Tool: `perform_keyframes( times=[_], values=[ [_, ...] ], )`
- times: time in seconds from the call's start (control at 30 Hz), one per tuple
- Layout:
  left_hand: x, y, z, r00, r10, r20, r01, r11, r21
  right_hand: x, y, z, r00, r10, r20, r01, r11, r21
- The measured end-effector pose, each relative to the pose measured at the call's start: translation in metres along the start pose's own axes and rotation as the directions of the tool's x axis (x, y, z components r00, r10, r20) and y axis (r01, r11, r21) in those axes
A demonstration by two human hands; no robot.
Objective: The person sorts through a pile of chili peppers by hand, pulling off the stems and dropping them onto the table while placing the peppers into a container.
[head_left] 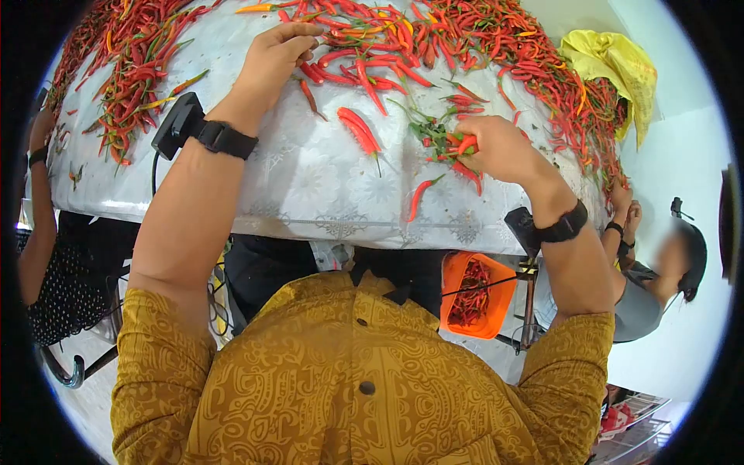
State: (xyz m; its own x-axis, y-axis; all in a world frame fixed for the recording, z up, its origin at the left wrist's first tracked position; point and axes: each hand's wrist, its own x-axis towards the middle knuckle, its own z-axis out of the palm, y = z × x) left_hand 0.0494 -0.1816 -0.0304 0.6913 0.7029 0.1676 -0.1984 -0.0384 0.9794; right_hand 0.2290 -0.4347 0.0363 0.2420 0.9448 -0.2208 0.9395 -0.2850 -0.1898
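Note:
My right hand (500,147) is closed around a few red chili peppers (466,145), and green stems and leaves (430,132) show beside its fingers. A single red chili (423,197) lies on the cloth just below that hand. My left hand (283,54) is over the near edge of the chili pile (380,58), with fingers curled together; what they hold, if anything, is hidden. Between the hands a small bunch of red chilies (359,132) rests on the white tablecloth (310,170).
Large chili heaps (139,85) spread at the left and along the right edge. A yellow sack (612,66) is at the upper right. Below the table edge stands an orange bin (496,306) with chilies inside. People sit on both sides, one person's hands (624,205) at the right heap.

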Motion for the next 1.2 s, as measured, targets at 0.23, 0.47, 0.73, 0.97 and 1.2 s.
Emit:
perform_keyframes(
  times=[0.23,0.47,0.73,0.97,1.2],
  values=[
    [0.003,-0.003,-0.001,1.000,-0.007,0.013,0.006,1.000,0.021,0.006,0.012,-0.027,0.959,0.131,-0.252,-0.169,0.976,-0.136],
    [0.003,-0.002,-0.001,1.000,0.002,0.019,-0.002,1.000,0.014,0.004,0.004,-0.025,0.994,0.038,-0.106,-0.040,0.999,-0.016],
    [0.002,0.000,0.002,1.000,-0.009,-0.009,0.009,1.000,-0.004,0.016,0.015,-0.004,0.966,-0.233,-0.114,0.182,0.921,-0.346],
    [0.004,-0.004,-0.001,1.000,0.012,0.003,-0.012,1.000,0.018,-0.012,0.007,-0.045,0.980,-0.027,-0.198,-0.038,0.949,-0.313],
    [0.004,-0.005,-0.002,1.000,0.010,0.028,-0.010,1.000,0.010,-0.038,0.005,-0.056,0.960,0.024,-0.280,-0.076,0.981,-0.177]
  ],
)
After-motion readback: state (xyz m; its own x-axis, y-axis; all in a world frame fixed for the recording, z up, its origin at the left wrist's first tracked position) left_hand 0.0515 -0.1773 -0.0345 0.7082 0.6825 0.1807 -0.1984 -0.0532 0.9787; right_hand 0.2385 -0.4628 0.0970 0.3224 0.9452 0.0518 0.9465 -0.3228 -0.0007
